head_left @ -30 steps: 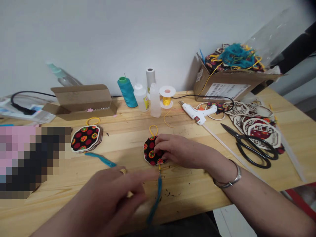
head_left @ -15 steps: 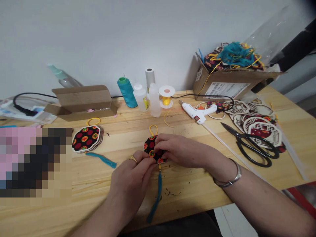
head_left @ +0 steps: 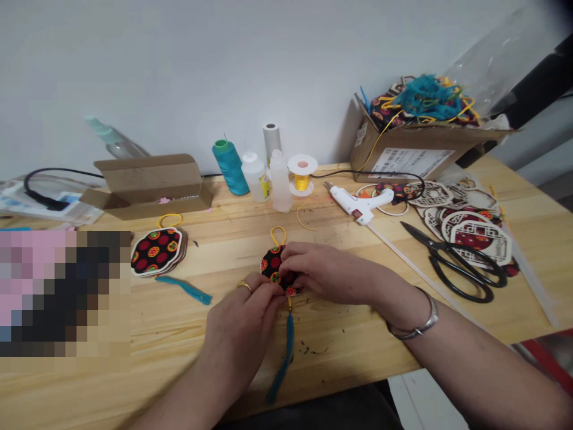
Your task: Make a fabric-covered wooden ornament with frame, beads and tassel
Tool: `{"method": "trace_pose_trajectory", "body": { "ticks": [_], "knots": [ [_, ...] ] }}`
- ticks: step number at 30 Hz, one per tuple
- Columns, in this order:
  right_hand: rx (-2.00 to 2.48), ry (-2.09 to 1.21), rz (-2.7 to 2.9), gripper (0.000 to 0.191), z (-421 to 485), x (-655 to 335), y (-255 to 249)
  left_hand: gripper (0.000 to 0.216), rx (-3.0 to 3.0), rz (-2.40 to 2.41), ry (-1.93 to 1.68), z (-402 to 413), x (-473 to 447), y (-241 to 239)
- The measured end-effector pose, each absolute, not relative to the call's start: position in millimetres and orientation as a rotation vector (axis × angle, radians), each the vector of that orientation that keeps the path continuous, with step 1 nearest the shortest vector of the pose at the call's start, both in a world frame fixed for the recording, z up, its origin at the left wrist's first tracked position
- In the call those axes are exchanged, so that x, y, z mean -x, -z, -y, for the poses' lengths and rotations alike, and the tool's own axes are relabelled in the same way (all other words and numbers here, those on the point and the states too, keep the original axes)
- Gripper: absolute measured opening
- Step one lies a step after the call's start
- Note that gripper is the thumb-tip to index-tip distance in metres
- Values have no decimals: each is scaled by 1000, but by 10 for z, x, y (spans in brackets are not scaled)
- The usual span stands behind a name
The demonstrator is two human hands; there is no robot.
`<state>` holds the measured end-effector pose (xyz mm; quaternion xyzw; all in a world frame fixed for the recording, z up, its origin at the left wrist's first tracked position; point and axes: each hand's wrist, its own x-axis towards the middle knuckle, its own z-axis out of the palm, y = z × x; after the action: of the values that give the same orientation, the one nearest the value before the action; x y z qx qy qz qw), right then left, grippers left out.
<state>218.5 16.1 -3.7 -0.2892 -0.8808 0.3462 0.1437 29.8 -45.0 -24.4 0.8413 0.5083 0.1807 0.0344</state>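
Observation:
A round ornament (head_left: 269,263) in dark fabric with red and orange flower patterns lies on the wooden table in front of me. From its top rises a yellow cord loop (head_left: 272,233), and a teal tassel (head_left: 287,346) trails from its bottom towards me. My left hand (head_left: 240,322), with a gold ring, presses its closed fingers on the ornament's lower left edge. Over its right side curls my right hand (head_left: 331,273), fingers closed on the fabric and hiding much of it. Dark scraps are scattered beside the tassel.
Left stands a stack of similar ornaments (head_left: 156,252). Behind are an open cardboard box (head_left: 147,206), teal thread (head_left: 230,170), bottles (head_left: 281,185) and a yellow cord spool (head_left: 302,179). Right lie a glue gun (head_left: 358,203), black scissors (head_left: 441,248), wooden frames (head_left: 486,242) and a filled carton (head_left: 403,149).
My left hand has shifted slightly to the right along the ornament's lower edge. My right hand and the ornament stay practically in place.

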Motion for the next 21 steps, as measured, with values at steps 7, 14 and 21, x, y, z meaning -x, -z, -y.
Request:
{"method": "trace_pose_trajectory", "body": {
  "ticks": [7,14,21],
  "knots": [
    [840,-1008,2519,21,-156,-2188,41,17,-2543,-1619,-408,436,-315,218],
    [831,-986,2531,19,-158,-2190,59,13,-2501,-1615,-361,434,-316,213],
    [828,-1017,2509,23,-152,-2185,44,11,-2474,-1558,-626,389,-243,235]
  ]
}}
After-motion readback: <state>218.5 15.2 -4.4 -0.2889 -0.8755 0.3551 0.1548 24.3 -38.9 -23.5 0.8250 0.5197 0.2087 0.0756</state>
